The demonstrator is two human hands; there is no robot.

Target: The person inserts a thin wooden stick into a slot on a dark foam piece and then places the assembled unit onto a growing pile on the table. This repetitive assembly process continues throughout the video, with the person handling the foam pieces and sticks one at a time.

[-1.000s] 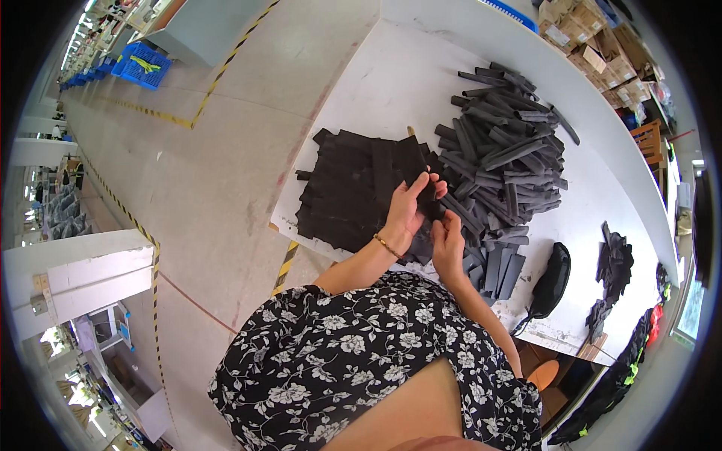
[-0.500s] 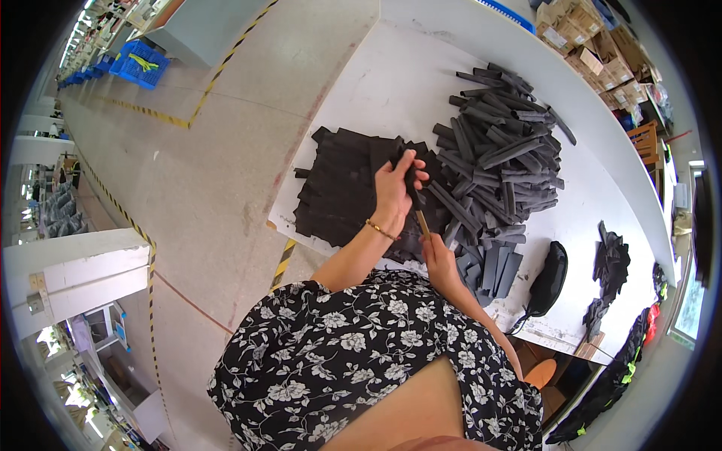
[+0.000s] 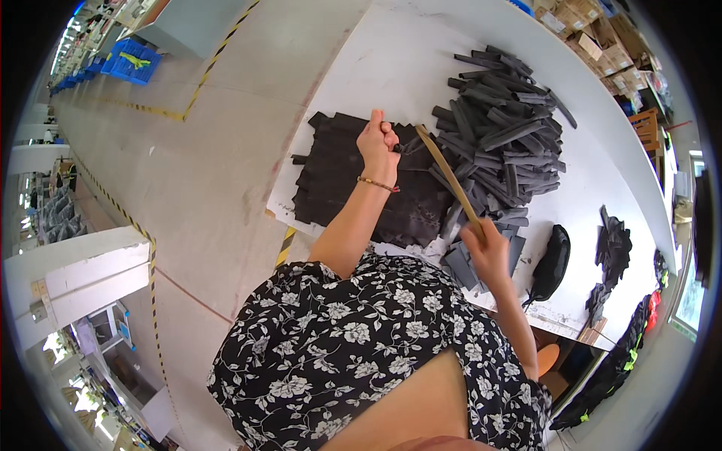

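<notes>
My right hand (image 3: 487, 248) is closed around the lower end of a thin wooden stick (image 3: 453, 180), which slants up and to the left, its far tip bare. My left hand (image 3: 377, 145) is closed on a black fabric strip (image 3: 410, 146); a short part of it pokes out to the right of the fist, and the rest is hidden by the fingers. Below that hand lies a layer of flat black fabric pieces (image 3: 331, 173) on the white table (image 3: 391, 52). A heap of rolled dark grey fabric tubes (image 3: 508, 135) lies to the right of the stick.
Flat grey pieces (image 3: 460, 264) lie near the table's front edge, left of a black pouch (image 3: 553, 263). Farther right is a small dark fabric pile (image 3: 614, 248). A raised white wall (image 3: 602, 113) borders the table. A blue crate (image 3: 131, 63) stands on the floor at the far left.
The stick, earlier mostly inside the black fabric in my left hand, is now out of it. My right hand has moved right with the stick; my left hand has shifted slightly left and tightened.
</notes>
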